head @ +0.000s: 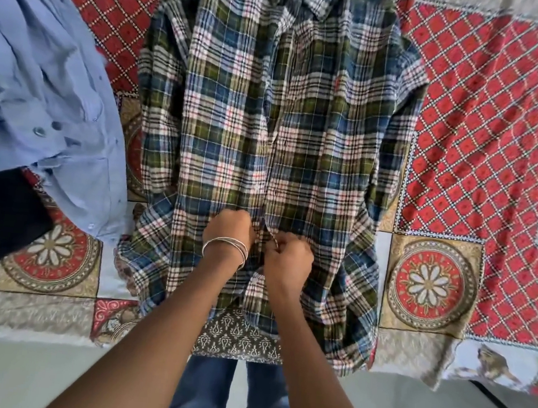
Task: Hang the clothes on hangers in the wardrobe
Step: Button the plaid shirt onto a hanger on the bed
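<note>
Head view: your left hand [231, 228] and right hand [288, 250] pinch the plaid shirt [269, 121] placket; keep both edges aligned while buttoning

A blue-green plaid cotton shirt [269, 121] lies flat on the red patterned bedspread [492, 126]. Left of it lies a light blue button shirt [44, 67]. Both hands [230, 229] [287, 255] grip its near placket.
</note>
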`<state>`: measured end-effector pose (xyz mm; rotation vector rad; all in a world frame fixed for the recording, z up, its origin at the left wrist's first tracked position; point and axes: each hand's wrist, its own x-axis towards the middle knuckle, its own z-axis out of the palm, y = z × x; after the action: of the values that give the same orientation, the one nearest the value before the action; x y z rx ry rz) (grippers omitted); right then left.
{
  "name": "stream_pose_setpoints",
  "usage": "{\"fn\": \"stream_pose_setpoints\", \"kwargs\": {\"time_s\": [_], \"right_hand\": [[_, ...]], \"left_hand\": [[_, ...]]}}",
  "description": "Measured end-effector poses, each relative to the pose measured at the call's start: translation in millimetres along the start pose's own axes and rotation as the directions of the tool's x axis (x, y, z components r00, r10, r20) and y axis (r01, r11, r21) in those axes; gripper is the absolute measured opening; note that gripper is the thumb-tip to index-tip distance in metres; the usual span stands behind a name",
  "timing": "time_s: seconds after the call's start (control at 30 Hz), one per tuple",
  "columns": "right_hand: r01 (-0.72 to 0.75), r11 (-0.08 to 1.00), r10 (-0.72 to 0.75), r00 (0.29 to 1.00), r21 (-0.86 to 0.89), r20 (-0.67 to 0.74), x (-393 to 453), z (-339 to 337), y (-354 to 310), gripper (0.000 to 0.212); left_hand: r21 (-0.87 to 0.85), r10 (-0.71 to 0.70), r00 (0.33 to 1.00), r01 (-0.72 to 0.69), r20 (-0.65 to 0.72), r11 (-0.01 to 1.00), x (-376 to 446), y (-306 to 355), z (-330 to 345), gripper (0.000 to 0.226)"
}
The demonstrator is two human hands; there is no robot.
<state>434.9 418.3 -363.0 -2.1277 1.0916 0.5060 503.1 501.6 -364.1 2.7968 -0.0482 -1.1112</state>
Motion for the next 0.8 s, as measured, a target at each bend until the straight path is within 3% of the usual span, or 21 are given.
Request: {"fn": "stream_pose_setpoints", "kwargs": {"time_s": [0.07, 0.13, 0.27, 0.43, 0.6, 0.7, 0.8], "right_hand": [[-0.017, 0.985, 0.014, 1.000, 0.173, 0.019, -3, -3, 4, 0.019], [0.004, 0.968, -0.015, 0.999, 0.250, 0.042, -7, -7, 3, 0.016], [0.116, 0.970, -0.124, 0.992, 0.212, 0.029, -6, -9, 1, 0.021], [0.231, 0.941, -0.256, 0.964, 0.246, 0.073, 2, -12, 8, 0.022], [-0.113, 0.840, -0.090, 0.936, 0.531, 0.341, 20, -25, 12, 0.012], [-0.124, 0.849, -0.093, 0.921, 0.513, 0.377, 27, -26, 11, 0.005], [-0.038, 0.890, -0.126, 0.937, 0.455, 0.325, 25, -19, 13, 0.009]], "left_hand": [[-0.056, -0.002, 0.999, 0.005, 0.050, 0.998, 2, 0, 0, 0.015], [-0.256, 0.015, 0.998, 0.002, 0.068, 0.967, 2, -3, 1, 0.015], [-0.548, 0.002, 0.999, 0.024, 0.047, 0.836, -3, -7, 1, 0.008], [-0.642, -0.001, 0.997, 0.054, 0.083, 0.765, -5, -7, -4, 0.006], [-0.666, 0.001, 0.999, 0.028, 0.044, 0.745, -8, -5, -4, 0.007], [-0.619, -0.018, 0.999, 0.038, 0.038, 0.784, -9, -5, -2, 0.031], [-0.609, -0.041, 0.999, 0.054, 0.036, 0.791, -9, -3, -1, 0.027]]}}
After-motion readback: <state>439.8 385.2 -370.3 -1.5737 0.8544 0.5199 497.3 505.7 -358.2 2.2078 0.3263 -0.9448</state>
